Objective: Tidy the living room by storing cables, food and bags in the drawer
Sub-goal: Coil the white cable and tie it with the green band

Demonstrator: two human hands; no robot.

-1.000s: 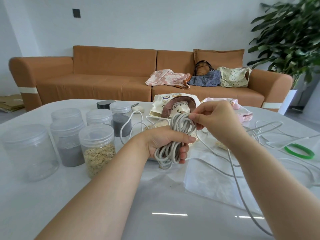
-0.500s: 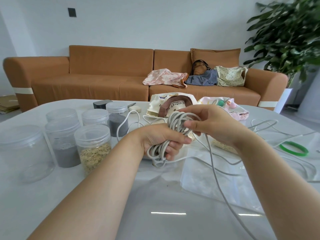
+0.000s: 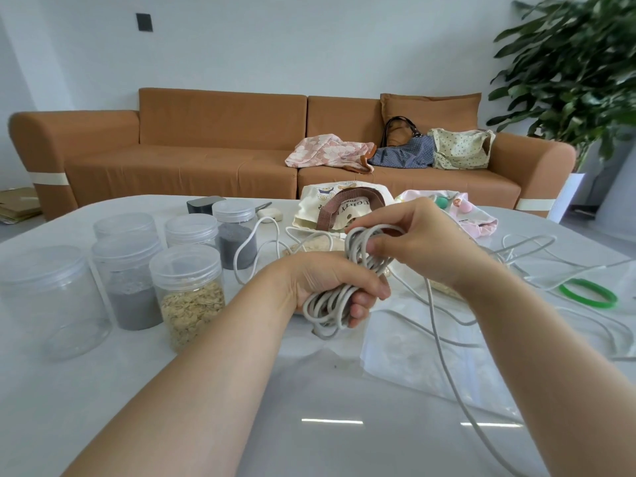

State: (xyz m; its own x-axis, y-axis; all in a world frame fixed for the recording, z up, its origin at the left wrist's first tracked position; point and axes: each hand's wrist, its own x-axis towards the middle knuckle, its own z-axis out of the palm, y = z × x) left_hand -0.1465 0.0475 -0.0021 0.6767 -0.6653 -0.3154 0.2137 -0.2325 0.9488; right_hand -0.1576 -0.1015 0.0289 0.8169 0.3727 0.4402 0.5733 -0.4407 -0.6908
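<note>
— Where is the cable?

— The grey cable [image 3: 327, 306] is wound into a coil and held above the white bench [image 3: 103, 390], near its middle. The left hand [image 3: 330, 282] has its fingers curled round the lower half of the coil. The right hand [image 3: 423, 242] pinches the top loops between thumb and fingers. The two hands are close together, both clamped on that one coil.

— Is all of it wound?

— No. One loose strand drops from the coil and runs down to the lower right, past the right forearm and out of view.

— What lies around it?

— To the left is a cluster of clear lidded jars: an oat jar [image 3: 189, 294] nearest the left wrist, a jar of grey powder [image 3: 132, 287] beside it, and an empty jar [image 3: 51, 301] further left. Behind the hands lies a cream tote bag [image 3: 320, 201] with a brown handle, and a pink pouch [image 3: 481, 225] just to its right. A white cable [image 3: 256, 232] loops beside the jars. More loose cables [image 3: 537, 241] sprawl on the right, near a green ring [image 3: 588, 294]. A clear plastic bag [image 3: 406, 359] lies flat under the right forearm.

— And the sofa?

— The brown sofa [image 3: 206, 160] carries a pink floral bag [image 3: 327, 151], a navy dotted handbag [image 3: 406, 153] and a cream dotted bag [image 3: 459, 148], side by side.
</note>
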